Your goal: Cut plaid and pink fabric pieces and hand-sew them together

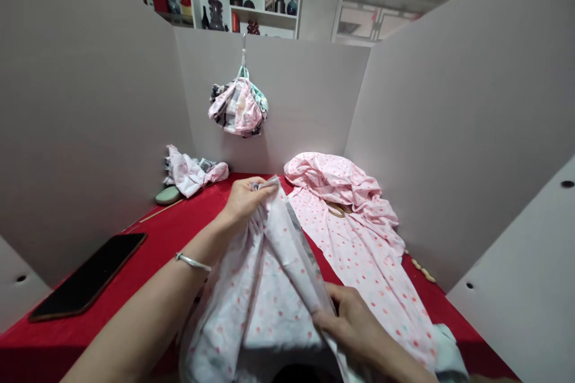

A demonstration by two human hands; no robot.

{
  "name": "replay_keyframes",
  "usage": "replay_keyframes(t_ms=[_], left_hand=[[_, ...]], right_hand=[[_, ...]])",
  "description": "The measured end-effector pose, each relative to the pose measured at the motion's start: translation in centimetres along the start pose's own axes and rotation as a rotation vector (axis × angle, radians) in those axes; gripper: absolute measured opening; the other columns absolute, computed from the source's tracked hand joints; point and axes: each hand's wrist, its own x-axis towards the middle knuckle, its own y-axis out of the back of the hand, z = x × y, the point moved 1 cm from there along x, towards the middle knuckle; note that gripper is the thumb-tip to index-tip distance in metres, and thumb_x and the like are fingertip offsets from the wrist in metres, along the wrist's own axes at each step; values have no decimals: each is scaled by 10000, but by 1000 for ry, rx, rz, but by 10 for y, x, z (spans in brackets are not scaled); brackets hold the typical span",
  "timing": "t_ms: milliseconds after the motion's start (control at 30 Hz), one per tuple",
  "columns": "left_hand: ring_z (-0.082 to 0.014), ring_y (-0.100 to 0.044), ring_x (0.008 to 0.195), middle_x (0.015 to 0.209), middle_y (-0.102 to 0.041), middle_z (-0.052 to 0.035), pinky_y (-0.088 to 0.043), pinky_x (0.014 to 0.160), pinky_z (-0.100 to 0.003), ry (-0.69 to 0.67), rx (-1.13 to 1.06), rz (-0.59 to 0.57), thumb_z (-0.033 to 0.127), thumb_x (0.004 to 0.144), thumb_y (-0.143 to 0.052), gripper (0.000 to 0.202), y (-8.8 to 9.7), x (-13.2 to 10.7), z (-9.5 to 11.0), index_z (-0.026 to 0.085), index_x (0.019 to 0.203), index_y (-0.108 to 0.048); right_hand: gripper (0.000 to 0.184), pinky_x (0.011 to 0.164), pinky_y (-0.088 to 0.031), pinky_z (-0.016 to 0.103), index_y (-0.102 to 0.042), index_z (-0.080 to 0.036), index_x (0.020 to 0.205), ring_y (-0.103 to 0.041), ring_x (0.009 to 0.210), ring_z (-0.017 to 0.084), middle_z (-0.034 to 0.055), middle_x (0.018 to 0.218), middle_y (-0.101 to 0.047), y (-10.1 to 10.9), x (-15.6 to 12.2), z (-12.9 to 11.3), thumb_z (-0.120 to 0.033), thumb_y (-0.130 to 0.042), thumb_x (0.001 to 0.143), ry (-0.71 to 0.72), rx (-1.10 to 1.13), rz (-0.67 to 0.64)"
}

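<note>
My left hand (pixel 245 197) is closed on the far edge of a white garment with pink dots (pixel 265 293), lifting that edge above the red table. A silver bangle sits on that wrist. My right hand (pixel 354 314) pinches the same garment's grey-lined edge near the bottom of the view. The cloth hangs in folds between both hands.
A pink dotted garment (pixel 354 227) lies spread at the right. A small heap of clothes (pixel 193 173) and a green object (pixel 168 194) sit at the back left. More clothes hang from a hook (pixel 238 105) on the back panel. A black phone (pixel 90 278) lies at the left. Grey panels wall the red table (pixel 171 230).
</note>
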Motion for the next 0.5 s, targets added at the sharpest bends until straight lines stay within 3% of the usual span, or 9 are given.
replay_keyframes(t_ms=[133,200,267,367,433,500], left_hand=[[-76,-435,485,524,-533,33,-310,473,-194,-164,238,78,359,620,-717,252,33,19,38,118,637,-645],[-73,-422,489,532,-533,28,-314,483,-195,-290,480,167,352,674,-688,260,49,32,72,93,699,-679],[-62,-379,505,538,-506,32,-318,525,-206,-483,811,283,341,720,-663,296,58,46,112,57,790,-706],[-95,-404,569,566,-486,29,-340,613,-255,-596,928,379,339,695,-695,318,53,63,158,68,861,-718],[-112,-422,585,573,-470,26,-331,624,-263,-588,910,346,314,692,-684,279,41,71,162,82,845,-717],[-101,-399,566,581,-478,23,-313,603,-257,-530,837,262,282,694,-663,215,27,74,139,96,792,-711]], right_hand=[[108,587,-336,237,-571,-162,677,-416,641,134,-19,649,-476,12,-1,-8,-265,-553,703,22,60,136],[126,563,-331,220,-572,-166,752,-417,618,116,-23,683,-496,10,3,-31,-277,-590,696,-9,285,42],[239,564,-348,214,-570,-171,873,-449,610,109,-14,737,-547,-1,8,-61,-273,-626,664,-11,580,-145],[325,594,-389,231,-564,-164,948,-500,620,120,4,740,-575,-21,12,-93,-250,-638,643,36,868,-306],[290,610,-396,234,-560,-169,942,-511,634,123,-8,714,-558,-27,12,-94,-253,-636,675,83,869,-294],[221,607,-386,218,-561,-175,912,-504,653,116,-19,721,-548,-25,8,-81,-254,-629,717,94,720,-237]])
